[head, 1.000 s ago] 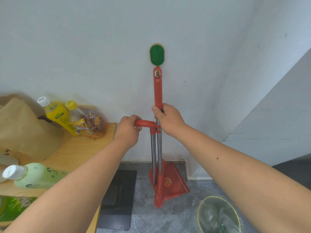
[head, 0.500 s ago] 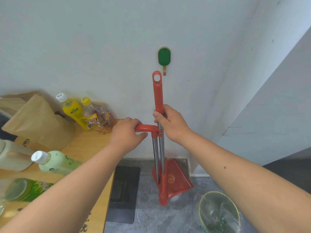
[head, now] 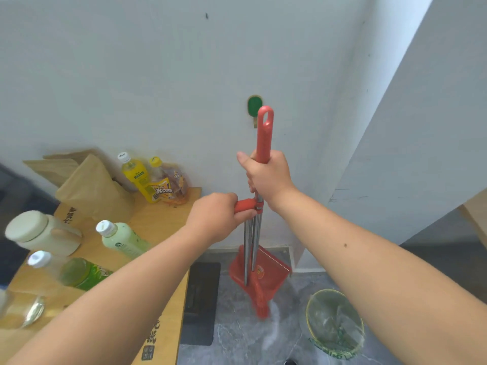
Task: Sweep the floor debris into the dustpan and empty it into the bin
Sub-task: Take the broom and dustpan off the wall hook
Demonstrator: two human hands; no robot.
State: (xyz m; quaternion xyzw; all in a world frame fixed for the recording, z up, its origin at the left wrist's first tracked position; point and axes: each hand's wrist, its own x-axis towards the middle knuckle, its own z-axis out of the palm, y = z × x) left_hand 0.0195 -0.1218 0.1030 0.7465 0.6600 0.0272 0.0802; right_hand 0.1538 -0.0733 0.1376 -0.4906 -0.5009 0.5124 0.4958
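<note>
My right hand (head: 268, 177) is closed around the red grip of the broom handle (head: 264, 133), whose looped top stands just right of the green wall hook (head: 254, 106), off it. My left hand (head: 214, 217) grips the short red handle of the dustpan (head: 266, 275) where it clips to the metal poles. The red dustpan hangs upright near the wall, above the grey floor, with the red broom head (head: 261, 302) in front of it. A clear bin (head: 334, 325) lined with a bag stands on the floor at lower right.
A wooden table (head: 158, 225) at the left carries several drink bottles (head: 137, 177), a brown paper bag (head: 92, 191) and a white jar (head: 42, 233). A black flat object (head: 201, 299) lies on the floor beside it. A white wall corner (head: 395, 154) juts out on the right.
The broom and dustpan have come off the green hook, and the handle loop now sits to its right. My right hand has slid higher up the red grip. The view has tilted up.
</note>
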